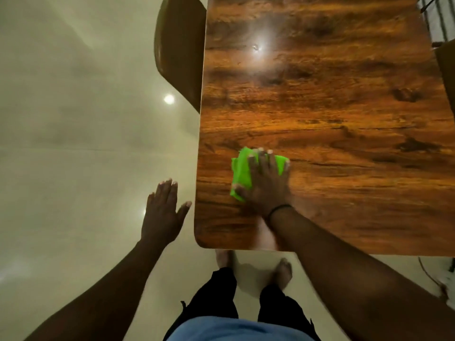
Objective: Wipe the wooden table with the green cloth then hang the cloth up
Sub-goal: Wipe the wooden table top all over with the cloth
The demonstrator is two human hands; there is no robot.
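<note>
The glossy wooden table (332,99) fills the upper right of the head view. A bright green cloth (240,172), bunched up, lies on its near left part. My right hand (264,185) presses flat on top of the cloth, fingers spread over it, with a black band on the wrist. My left hand (162,215) hovers over the floor just left of the table's near corner, palm down, fingers apart and holding nothing.
A brown chair (179,52) is pushed against the table's left edge at the far end. Pale shiny floor tiles (73,143) lie to the left. My bare feet (283,271) stand just under the near table edge. A dark frame (440,18) shows at the top right.
</note>
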